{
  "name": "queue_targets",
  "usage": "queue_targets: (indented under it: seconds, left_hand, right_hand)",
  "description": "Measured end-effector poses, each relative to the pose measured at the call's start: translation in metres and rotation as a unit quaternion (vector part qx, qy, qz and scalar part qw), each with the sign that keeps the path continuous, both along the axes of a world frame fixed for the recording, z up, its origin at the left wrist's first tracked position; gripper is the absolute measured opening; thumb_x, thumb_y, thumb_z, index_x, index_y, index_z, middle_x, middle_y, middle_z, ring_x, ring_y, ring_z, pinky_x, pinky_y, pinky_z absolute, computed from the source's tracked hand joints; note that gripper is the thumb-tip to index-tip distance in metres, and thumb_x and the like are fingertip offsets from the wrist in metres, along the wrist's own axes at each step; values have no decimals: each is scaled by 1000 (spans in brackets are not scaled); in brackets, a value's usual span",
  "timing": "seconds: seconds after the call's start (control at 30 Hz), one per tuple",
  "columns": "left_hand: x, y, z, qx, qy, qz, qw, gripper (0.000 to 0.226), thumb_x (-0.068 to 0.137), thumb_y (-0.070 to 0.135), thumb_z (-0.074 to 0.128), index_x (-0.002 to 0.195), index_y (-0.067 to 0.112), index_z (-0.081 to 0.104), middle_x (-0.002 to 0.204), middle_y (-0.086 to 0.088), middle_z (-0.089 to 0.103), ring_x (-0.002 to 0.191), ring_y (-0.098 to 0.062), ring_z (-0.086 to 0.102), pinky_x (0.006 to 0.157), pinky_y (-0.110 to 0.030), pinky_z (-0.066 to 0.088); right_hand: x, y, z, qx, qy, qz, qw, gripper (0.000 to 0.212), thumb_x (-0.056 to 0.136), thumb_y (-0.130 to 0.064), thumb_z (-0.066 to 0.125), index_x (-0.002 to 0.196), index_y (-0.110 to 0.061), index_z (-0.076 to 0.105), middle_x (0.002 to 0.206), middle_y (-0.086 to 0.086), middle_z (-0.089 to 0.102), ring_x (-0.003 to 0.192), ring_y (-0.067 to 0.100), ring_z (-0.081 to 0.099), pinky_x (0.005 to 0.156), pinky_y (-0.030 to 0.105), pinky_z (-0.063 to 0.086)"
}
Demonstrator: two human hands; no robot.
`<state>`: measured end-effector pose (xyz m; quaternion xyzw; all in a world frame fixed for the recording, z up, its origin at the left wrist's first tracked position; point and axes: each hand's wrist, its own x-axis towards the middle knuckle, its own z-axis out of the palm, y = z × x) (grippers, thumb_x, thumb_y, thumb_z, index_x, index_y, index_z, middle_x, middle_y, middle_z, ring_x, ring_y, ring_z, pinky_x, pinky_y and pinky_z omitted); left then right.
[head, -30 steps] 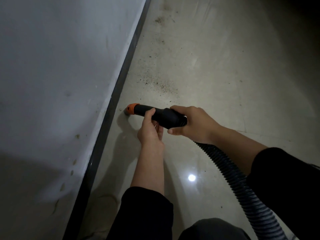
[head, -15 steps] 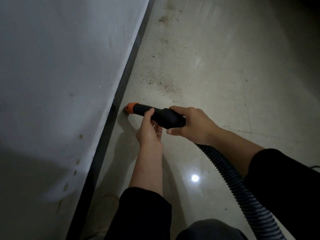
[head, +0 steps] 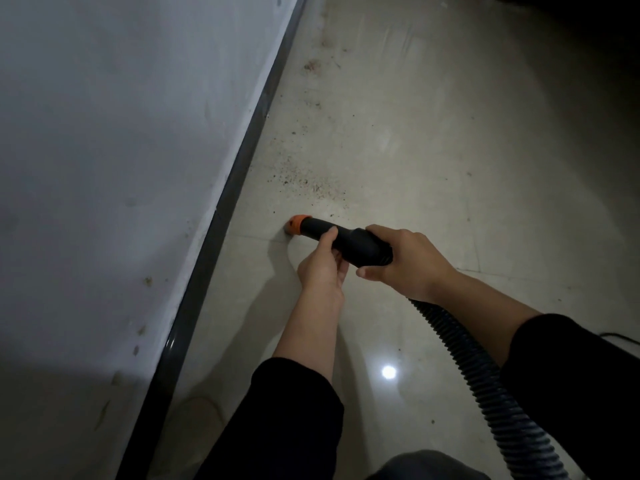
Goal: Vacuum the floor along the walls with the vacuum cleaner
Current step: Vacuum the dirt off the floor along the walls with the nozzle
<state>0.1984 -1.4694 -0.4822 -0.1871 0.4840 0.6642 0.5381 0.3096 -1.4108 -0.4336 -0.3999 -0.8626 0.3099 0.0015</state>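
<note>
As I lean over the floor (head: 433,150), my left hand (head: 322,268) grips the black nozzle (head: 349,240) from below, thumb on top. My right hand (head: 412,268) wraps its rear end, where the ribbed hose (head: 485,386) joins. Hands close together, both clamped on the nozzle. The orange tip (head: 298,225) is down at the floor, near the dark baseboard (head: 221,209) but apart from it. Dirt specks (head: 304,181) lie just beyond the tip. Grey wall (head: 121,150) to my left. A bright light spot (head: 388,372) shows on the floor between my arms.
</note>
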Motion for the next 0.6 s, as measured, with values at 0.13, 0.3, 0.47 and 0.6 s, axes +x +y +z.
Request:
queue_targets:
  seconds: [0.13,0.3,0.47,0.6]
  left_hand:
    - [12,8,1,-13,13,-25,1000,30,91,18,68,116,2,62,98,-9,69,81,-13,66,62,-20,52]
    - [16,10,2,-10,8,-62,998,33,90,15,69,120,2,61,103,-11,69,84,-14,66,64,-21,53]
    - [18,24,9,-33,8,-113,993,39,92,12,67,127,-2,57,120,-16,66,100,-20,65,77,-25,54]
    - [24,34,14,-47,9,-142,989,38,92,12,67,126,0,57,121,-16,66,95,-21,63,83,-27,52]
  right_hand:
    - [15,3,-1,6,1,-11,1000,31,80,-30,76,105,-21,59,78,-5,61,69,14,57,60,29,45]
    - [26,7,1,1,-7,-12,1000,29,80,-30,76,101,-22,59,76,-6,59,71,16,57,62,30,45]
    - [37,13,6,-3,-19,-37,999,30,79,-31,76,102,-23,58,78,-6,60,70,14,57,61,29,43]
    - [41,18,16,-6,-30,-50,998,34,78,-29,77,107,-25,59,85,-3,63,77,17,58,67,31,46]
